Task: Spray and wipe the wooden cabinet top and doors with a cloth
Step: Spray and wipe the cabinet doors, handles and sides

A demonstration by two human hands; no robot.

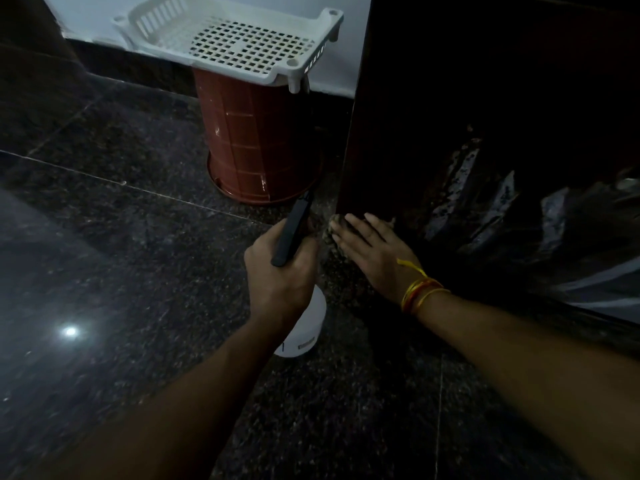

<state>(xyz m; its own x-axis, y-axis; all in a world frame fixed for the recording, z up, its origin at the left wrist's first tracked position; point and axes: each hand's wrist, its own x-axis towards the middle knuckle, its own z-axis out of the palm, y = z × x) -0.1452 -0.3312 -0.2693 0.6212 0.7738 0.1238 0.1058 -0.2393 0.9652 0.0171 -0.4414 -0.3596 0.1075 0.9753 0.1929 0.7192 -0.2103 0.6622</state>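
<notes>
The dark wooden cabinet (485, 109) fills the right side, its glossy door reflecting light low down. My right hand (372, 252), with yellow-orange threads on the wrist, lies flat with fingers spread on a mottled cloth (331, 237), pressing it against the cabinet's bottom left corner near the floor. Most of the cloth is hidden under the palm. My left hand (280, 277) is closed round the black head of a spray bottle (300, 329); its white body shows below the hand and its black nozzle points up toward the cabinet edge.
A red-brown upturned bucket (256, 147) stands on the dark speckled stone floor (121, 271) just left of the cabinet, carrying a white perforated plastic tray (235, 39). A white wall with a dark skirting runs behind.
</notes>
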